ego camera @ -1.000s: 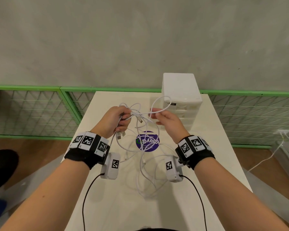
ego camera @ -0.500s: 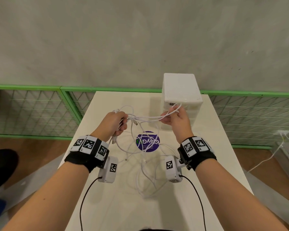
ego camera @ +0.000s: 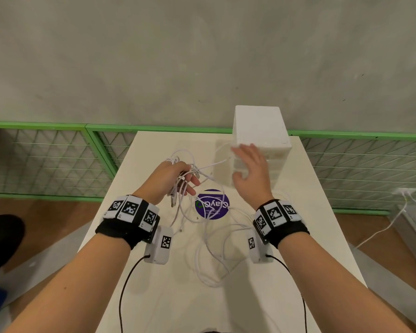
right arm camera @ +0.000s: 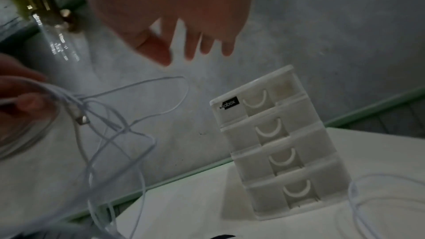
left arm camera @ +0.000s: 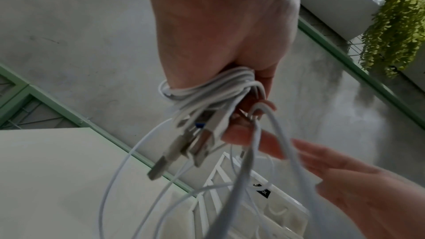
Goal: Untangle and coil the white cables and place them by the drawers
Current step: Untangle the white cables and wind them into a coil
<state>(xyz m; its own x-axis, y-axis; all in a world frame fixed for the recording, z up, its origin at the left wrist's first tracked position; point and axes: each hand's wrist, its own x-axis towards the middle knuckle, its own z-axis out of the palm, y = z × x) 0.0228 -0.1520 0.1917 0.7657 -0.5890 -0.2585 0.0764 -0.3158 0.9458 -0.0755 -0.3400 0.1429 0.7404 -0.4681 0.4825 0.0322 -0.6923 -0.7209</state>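
Left hand (ego camera: 171, 176) clamped around a bunch of white cables (left arm camera: 207, 86) with plugs dangling, held above the table's (ego camera: 154, 296) middle; right hand (ego camera: 250, 174) spread and empty, raised in front of the drawers (ego camera: 259, 126). Judged early: strands trailing tangled from the grip down to loose loops on the near table, nothing coiled or placed yet. Bare tabletop available left of the drawers at the far edge; side edges close to both wrists.
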